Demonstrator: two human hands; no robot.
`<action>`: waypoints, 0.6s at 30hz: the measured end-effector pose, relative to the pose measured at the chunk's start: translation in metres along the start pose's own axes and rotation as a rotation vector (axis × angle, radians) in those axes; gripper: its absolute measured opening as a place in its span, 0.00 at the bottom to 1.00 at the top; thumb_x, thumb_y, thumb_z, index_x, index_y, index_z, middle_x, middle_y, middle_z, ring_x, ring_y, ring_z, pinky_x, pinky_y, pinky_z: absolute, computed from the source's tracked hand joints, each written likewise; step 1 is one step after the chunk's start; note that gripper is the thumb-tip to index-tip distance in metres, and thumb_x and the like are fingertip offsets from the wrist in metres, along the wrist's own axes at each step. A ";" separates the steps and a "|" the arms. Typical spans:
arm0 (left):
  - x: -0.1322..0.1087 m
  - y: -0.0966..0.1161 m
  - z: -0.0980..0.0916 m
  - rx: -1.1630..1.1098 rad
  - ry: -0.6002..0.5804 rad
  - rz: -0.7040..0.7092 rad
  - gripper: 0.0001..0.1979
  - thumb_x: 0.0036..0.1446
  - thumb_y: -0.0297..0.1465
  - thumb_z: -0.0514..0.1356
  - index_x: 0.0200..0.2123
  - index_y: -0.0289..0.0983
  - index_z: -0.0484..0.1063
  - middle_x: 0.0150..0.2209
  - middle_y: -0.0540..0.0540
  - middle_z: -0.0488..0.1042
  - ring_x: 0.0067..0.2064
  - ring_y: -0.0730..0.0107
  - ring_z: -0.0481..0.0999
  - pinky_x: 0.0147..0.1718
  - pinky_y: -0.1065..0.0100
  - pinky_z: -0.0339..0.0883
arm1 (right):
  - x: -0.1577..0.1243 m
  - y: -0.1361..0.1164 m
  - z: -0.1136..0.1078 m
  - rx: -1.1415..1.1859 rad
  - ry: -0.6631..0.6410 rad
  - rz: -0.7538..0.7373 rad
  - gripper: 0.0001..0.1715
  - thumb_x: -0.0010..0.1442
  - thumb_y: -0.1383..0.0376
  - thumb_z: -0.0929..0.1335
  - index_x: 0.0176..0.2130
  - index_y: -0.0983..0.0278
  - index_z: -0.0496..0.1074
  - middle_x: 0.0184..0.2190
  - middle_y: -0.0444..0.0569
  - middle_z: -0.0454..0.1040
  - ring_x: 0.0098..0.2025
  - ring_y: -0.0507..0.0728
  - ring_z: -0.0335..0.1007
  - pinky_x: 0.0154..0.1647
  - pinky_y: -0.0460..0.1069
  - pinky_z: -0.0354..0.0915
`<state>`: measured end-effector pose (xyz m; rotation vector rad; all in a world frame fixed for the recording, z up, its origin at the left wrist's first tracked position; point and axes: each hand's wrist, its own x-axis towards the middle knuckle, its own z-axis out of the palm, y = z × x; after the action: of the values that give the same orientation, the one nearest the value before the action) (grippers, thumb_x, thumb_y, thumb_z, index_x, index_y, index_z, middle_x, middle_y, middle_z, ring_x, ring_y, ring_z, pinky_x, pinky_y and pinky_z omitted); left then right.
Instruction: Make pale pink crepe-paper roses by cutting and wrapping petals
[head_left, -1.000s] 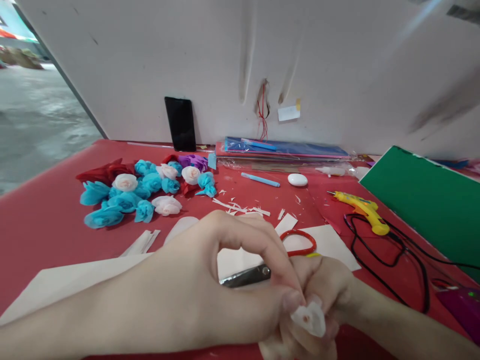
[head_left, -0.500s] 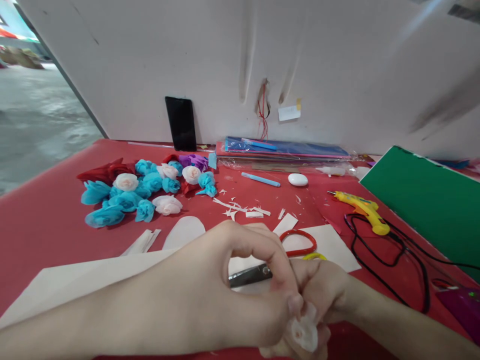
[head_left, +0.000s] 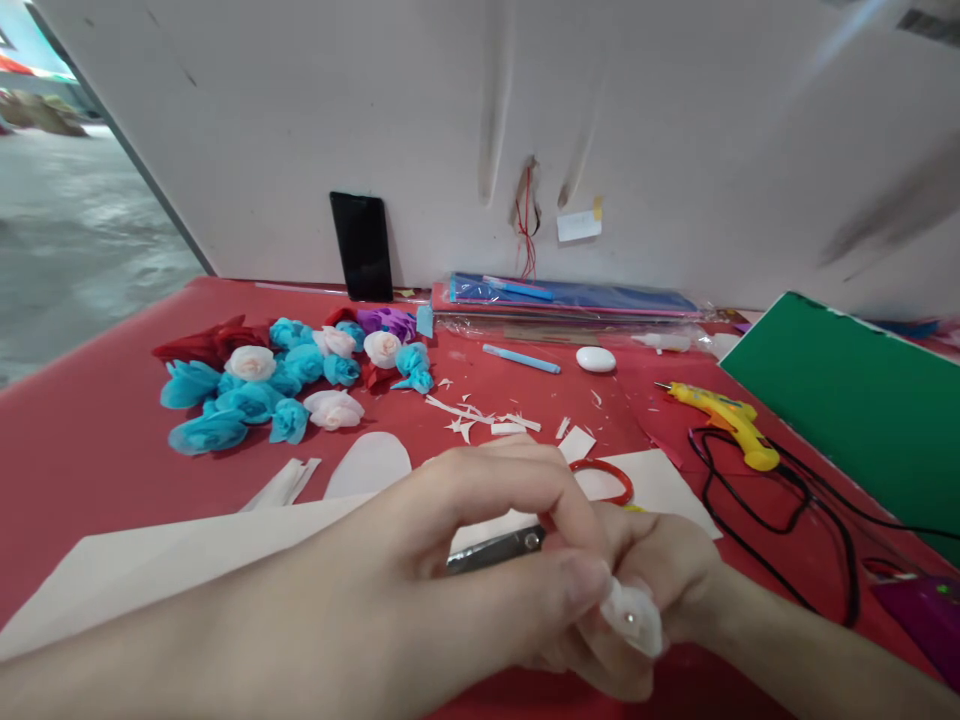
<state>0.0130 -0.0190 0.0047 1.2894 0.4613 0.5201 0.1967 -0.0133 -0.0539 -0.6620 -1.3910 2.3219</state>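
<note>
A small white paper flower (head_left: 634, 617) with a tight rolled centre is pinched low at the front. My left hand (head_left: 480, 580) is closed, its thumb and forefinger pressed on the flower's left side. From the right, my right hand (head_left: 660, 560) closes around the flower's base, its fingers curled beneath. Behind both hands lie scissors (head_left: 499, 550); one blade shows through the gap of my left hand, and a red handle loop rises past the knuckles. The scissors rest on white paper (head_left: 202, 545), partly hidden by my left forearm.
Blue, white, red and purple paper flowers (head_left: 247, 403) are heaped at left. White scraps (head_left: 480, 415) litter the middle. A yellow glue gun (head_left: 720, 415) with a looped black cord lies right, beside a green board (head_left: 847, 400). A black phone (head_left: 362, 245) leans on the wall.
The flower has moved slightly right and up, turning so its centre faces more to the right. My left thumb has stretched further along it; both hands still hold it.
</note>
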 end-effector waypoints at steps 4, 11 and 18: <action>0.002 -0.001 0.001 0.024 0.000 0.038 0.13 0.65 0.31 0.55 0.27 0.39 0.62 0.31 0.53 0.73 0.38 0.76 0.75 0.41 0.79 0.70 | -0.001 -0.005 0.002 0.165 -0.013 -0.030 0.36 0.39 0.43 0.77 0.10 0.65 0.60 0.12 0.38 0.60 0.17 0.44 0.56 0.27 0.40 0.62; 0.003 -0.006 0.000 0.090 0.059 0.060 0.10 0.63 0.31 0.56 0.28 0.40 0.65 0.30 0.53 0.73 0.35 0.75 0.73 0.38 0.79 0.71 | -0.002 -0.013 0.010 0.269 -0.023 -0.100 0.20 0.46 0.54 0.74 0.17 0.65 0.70 0.15 0.36 0.61 0.19 0.44 0.55 0.28 0.40 0.60; 0.005 -0.008 -0.001 0.194 0.159 0.090 0.08 0.60 0.30 0.58 0.27 0.39 0.69 0.29 0.53 0.66 0.30 0.76 0.69 0.31 0.78 0.70 | -0.003 -0.013 0.010 0.302 0.012 -0.080 0.10 0.46 0.66 0.71 0.18 0.66 0.69 0.15 0.36 0.61 0.21 0.43 0.59 0.27 0.38 0.60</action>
<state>0.0169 -0.0172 -0.0034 1.4652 0.5997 0.6699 0.1939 -0.0166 -0.0378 -0.5179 -1.0102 2.3903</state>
